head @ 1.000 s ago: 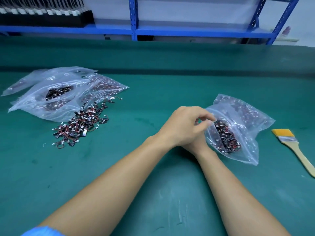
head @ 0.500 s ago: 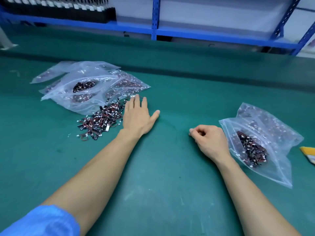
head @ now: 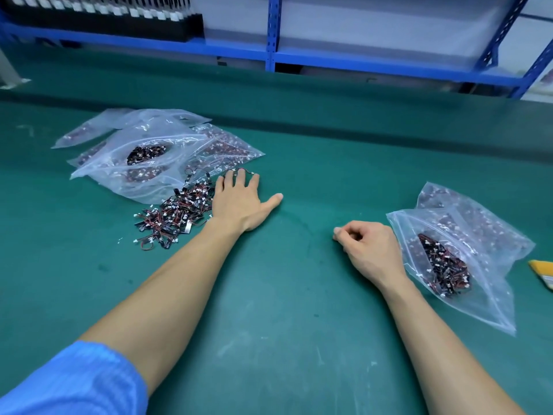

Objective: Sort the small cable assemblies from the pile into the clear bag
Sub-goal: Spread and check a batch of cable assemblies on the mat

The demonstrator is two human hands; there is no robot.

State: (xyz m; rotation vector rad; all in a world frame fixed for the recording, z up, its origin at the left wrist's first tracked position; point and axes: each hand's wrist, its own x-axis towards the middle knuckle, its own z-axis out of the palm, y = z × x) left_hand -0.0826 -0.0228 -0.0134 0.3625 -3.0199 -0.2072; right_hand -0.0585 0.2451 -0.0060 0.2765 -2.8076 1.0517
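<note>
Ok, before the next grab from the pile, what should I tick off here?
1. Left hand on the pile: ok. It lies flat with straight fingers on the pile's right edge and grips nothing.
2. Right hand free: cannot tell. The fingers are curled on the mat, and anything inside them is hidden.
3. Clear bag within reach: ok. It lies just right of the right hand, with some assemblies inside.
4. Bag mouth open: cannot tell.
5. Path from pile to bag: ok. Only the right hand lies between, and the brush sits beyond the bag.
</note>
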